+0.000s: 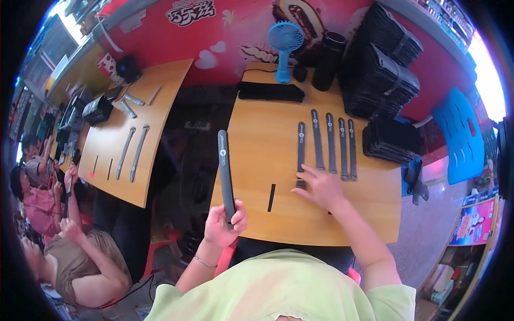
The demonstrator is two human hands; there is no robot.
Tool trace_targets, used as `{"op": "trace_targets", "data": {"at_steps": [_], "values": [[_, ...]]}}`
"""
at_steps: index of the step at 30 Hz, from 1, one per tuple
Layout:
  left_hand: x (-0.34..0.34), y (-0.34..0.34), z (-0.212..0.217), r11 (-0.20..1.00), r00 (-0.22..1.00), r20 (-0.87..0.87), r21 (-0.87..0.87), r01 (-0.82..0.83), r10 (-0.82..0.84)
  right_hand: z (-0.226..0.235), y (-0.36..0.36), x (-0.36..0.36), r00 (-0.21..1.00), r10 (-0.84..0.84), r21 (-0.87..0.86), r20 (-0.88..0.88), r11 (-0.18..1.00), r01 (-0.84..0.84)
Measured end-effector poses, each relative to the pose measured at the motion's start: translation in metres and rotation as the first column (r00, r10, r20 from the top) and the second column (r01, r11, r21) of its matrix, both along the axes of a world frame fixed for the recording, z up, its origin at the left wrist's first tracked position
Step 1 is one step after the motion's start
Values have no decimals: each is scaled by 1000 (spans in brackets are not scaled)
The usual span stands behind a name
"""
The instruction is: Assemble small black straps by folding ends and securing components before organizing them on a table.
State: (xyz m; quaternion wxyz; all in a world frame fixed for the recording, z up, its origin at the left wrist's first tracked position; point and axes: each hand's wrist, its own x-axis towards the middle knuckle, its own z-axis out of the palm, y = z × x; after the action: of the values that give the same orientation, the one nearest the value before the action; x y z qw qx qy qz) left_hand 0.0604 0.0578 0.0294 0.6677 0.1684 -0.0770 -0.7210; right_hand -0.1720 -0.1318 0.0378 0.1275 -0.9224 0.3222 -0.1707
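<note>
Upright over the table's left edge, a dark grey flat strap with a white mark near its top is gripped at its lower end by my left hand. My right hand rests on the table, fingers apart, over the lower part of another grey strap. Just right of it lie several more such straps, side by side. Between my hands is a short black strip. A bit of something dark shows beside my right wrist, mostly hidden.
At the back stand a blue fan, a black bottle and a black cloth bundle. Tall stacks of black folded goods fill the back right, beside a blue chair. People sit by a second table on the left.
</note>
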Motion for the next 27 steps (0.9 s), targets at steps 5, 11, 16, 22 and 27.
{"op": "trace_targets", "data": {"at_steps": [5,11,16,22,27], "values": [[-3,1,7,997,1000,24,73,9,-10,-4,-14,8,1000,-24,-22,2,999,24],[-11,-7,17,999,994,110,29,-31,28,-8,-30,11,998,-30,-16,47,999,31],[-23,-17,27,999,985,163,5,-48,47,13,-20,12,970,-51,-27,237,998,59],[-38,-37,32,994,981,166,-66,-86,96,74,45,19,879,4,83,477,995,-50],[-53,-54,46,978,966,171,-115,-175,193,83,71,16,915,-29,192,403,980,-54]]}}
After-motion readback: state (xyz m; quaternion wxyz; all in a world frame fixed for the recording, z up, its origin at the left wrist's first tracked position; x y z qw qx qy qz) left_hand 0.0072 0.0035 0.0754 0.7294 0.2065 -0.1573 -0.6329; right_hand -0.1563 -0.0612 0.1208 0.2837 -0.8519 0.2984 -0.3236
